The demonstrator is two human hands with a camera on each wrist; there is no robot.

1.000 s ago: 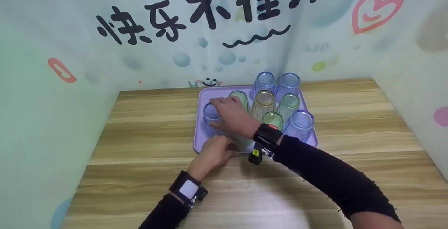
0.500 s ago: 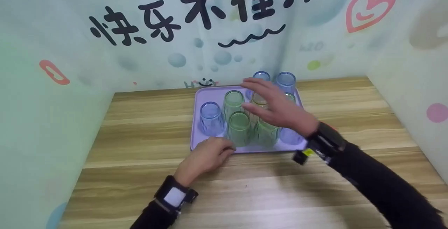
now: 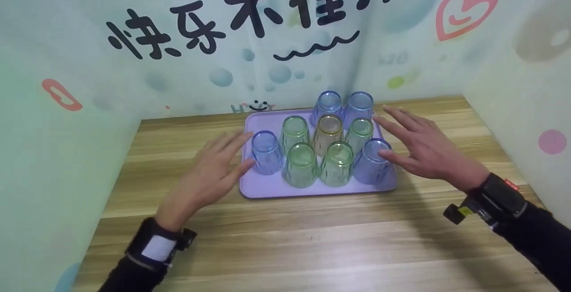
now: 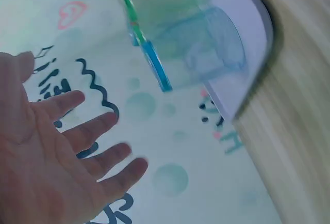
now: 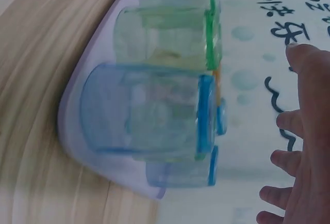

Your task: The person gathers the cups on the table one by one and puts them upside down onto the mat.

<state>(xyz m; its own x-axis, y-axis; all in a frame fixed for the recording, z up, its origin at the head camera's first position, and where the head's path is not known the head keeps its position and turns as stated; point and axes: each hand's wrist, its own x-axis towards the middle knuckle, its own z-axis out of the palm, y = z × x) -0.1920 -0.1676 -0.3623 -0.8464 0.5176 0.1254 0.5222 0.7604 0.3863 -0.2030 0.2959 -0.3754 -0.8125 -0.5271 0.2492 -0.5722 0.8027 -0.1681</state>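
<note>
From my head I see all 8 cups (image 3: 328, 132) upside down, bottoms pointing up, on the purple tray (image 3: 272, 188) in the middle of the table (image 3: 312, 238). My wrist views show only a few, blurry. My left hand (image 3: 209, 174) and right hand (image 3: 426, 147) are spread wide, holding nothing.

Light wood-grain table (image 3: 312, 238), boxed in by printed panels on three sides. Directly on it, toward the back, one lilac tray (image 3: 267, 190), long side facing forward, loaded with upturned cups.
</note>
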